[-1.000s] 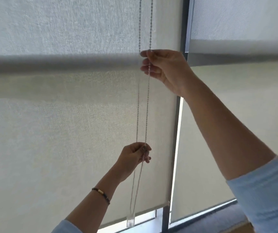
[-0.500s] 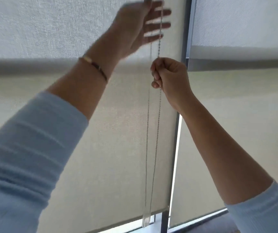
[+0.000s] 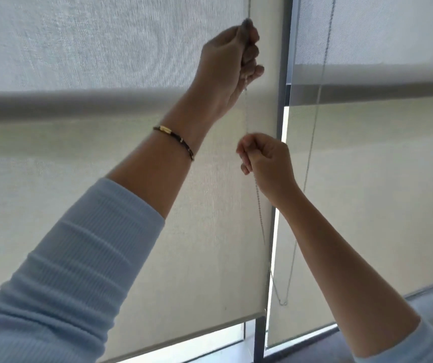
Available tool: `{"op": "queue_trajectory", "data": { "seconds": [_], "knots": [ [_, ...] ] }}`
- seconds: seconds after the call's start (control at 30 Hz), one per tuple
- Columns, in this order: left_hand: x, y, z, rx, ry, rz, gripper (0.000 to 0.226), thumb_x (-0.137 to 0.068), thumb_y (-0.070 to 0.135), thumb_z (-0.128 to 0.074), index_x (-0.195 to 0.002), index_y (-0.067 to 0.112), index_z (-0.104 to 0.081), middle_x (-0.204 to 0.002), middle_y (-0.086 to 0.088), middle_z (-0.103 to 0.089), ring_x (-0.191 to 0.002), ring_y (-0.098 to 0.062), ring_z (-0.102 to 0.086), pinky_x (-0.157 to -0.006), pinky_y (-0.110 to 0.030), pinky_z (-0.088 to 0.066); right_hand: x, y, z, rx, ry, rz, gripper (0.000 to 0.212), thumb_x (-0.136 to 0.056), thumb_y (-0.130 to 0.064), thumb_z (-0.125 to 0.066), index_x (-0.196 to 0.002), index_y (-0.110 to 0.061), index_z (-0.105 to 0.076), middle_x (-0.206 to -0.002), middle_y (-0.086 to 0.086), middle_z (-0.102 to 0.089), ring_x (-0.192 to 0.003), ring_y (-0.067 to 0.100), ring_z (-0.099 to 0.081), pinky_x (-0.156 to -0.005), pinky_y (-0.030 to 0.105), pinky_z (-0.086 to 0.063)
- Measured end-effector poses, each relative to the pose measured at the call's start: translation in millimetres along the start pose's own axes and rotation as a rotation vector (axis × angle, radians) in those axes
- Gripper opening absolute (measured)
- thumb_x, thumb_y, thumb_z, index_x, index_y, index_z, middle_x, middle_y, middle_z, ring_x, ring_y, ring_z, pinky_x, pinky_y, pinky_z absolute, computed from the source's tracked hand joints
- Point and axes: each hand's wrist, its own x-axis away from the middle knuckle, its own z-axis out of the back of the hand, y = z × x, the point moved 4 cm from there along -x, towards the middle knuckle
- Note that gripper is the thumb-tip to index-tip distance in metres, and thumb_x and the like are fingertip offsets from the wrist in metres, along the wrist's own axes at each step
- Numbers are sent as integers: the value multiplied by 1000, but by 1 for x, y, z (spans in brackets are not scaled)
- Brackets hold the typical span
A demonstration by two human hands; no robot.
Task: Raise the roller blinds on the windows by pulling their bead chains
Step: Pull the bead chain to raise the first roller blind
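From the head camera, the left roller blind (image 3: 79,179) hung almost fully down, its bottom bar (image 3: 184,334) leaving only a strip of bright window beneath, so I judged the raising had barely begun. My left hand (image 3: 226,64) was high, its grip closed in a fist round the bead chain (image 3: 247,111) just below the top of the frame. To pull well from there, I reckoned the fist should come straight down along the chain's line, not outward, so the beads stayed seated in the clutch above, which was out of sight. Below it my right hand (image 3: 265,163) had its grip pinched shut on the same chain, the slack trailing beneath it. I judged it should let go only once the upper fist bore the load. Further right, beyond the dark mullion (image 3: 284,74), the second blind (image 3: 393,192) and its own chain (image 3: 315,132) hung untouched, that chain well apart from both hands.
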Motion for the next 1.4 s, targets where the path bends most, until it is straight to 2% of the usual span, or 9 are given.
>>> {"op": "queue_trajectory", "data": {
  "seconds": [0.17,0.47,0.67,0.77,0.93,1.03,1.17,1.3,1.4],
  "knots": [
    [34,-48,8,3,44,72,30,-104,15,-42,-81,8,-60,-58,-2,-42,-45,-10,-39,-61,-28,-51,41,36,3,114,18,-50,29,-97,-3,-51,-73,-12,-64,-54,-1,-55,-47,14,-47,-50,35,-46],
    [115,-141,24,-97,112,252,27,-102,9,-46,-81,9,-63,-55,2,-46,-48,-7,-47,-67,-31,-53,133,112,-2,321,1,-151,28,-97,-4,-54,-72,-17,-61,-53,-12,-52,-50,5,-54,-52,7,-40],
    [175,-193,31,-240,122,354,29,-101,8,-47,-76,11,-62,-49,8,-48,-45,-5,-47,-74,-37,-57,192,161,-2,415,-80,-287,38,-95,4,-52,-69,-22,-57,-52,-13,-50,-52,5,-55,-52,9,-38],
    [189,-204,37,-264,152,366,32,-101,5,-46,-74,11,-62,-50,2,-44,-44,-8,-42,-70,-34,-58,207,167,-1,416,-117,-337,33,-98,0,-51,-74,-20,-61,-55,-10,-56,-54,5,-59,-54,9,-43],
    [188,-198,53,-303,169,351,32,-101,6,-47,-73,11,-62,-49,3,-44,-44,-10,-42,-71,-36,-57,188,166,9,353,-244,-458,17,-96,-6,-60,-98,-16,-73,-84,-5,-76,-80,-4,-71,-80,17,-57],
    [190,-195,66,-335,200,349,34,-102,7,-47,-72,11,-62,-48,4,-44,-45,-11,-42,-70,-38,-54,156,153,23,352,-283,-486,32,-93,6,-56,-112,-15,-72,-103,-2,-77,-93,-3,-71,-90,21,-57],
    [194,-191,77,-314,230,356,33,-102,6,-47,-73,9,-63,-49,2,-42,-45,-12,-40,-69,-39,-53,70,86,33,29,-154,-407,20,-99,-16,-55,-114,-13,-68,-110,12,-75,-101,21,-74,-84,31,-61],
    [198,-187,76,-307,236,362,29,-101,5,-48,-77,6,-64,-49,4,-45,-45,-10,-42,-70,-37,-54,-12,7,9,-223,-258,-279,28,-101,-22,-50,-123,-8,-61,-115,15,-71,-106,28,-71,-91,38,-59],
    [198,-186,73,-326,215,369,29,-101,6,-48,-77,6,-64,-49,4,-44,-45,-10,-42,-70,-36,-55,-58,-39,-14,-333,-284,-193,32,-101,-20,-49,-128,-3,-55,-106,15,-70,-94,30,-70,-84,38,-58]
  ]
}}
